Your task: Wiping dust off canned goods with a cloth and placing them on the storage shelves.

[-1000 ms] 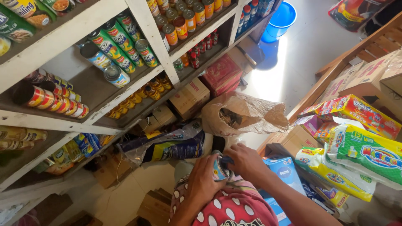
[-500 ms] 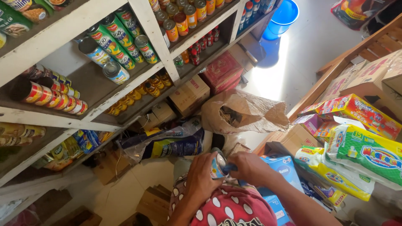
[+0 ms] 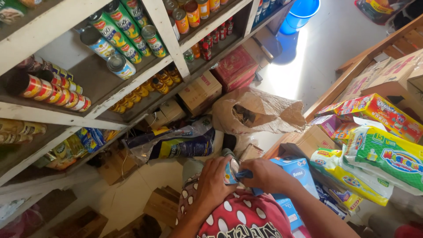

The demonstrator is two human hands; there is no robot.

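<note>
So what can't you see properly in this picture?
- Can, head view: mostly covered by the left hand and right hand.
- Blue cloth: only a corner shows outside the right hand.
- Brown sack: its inside is too dark to tell.
- Blue bucket: cut off by the top edge.

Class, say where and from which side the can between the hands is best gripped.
Grip the can round its curved side wall, from the left, as the left hand does. That leaves its end face open to the cloth in the right hand.
</note>
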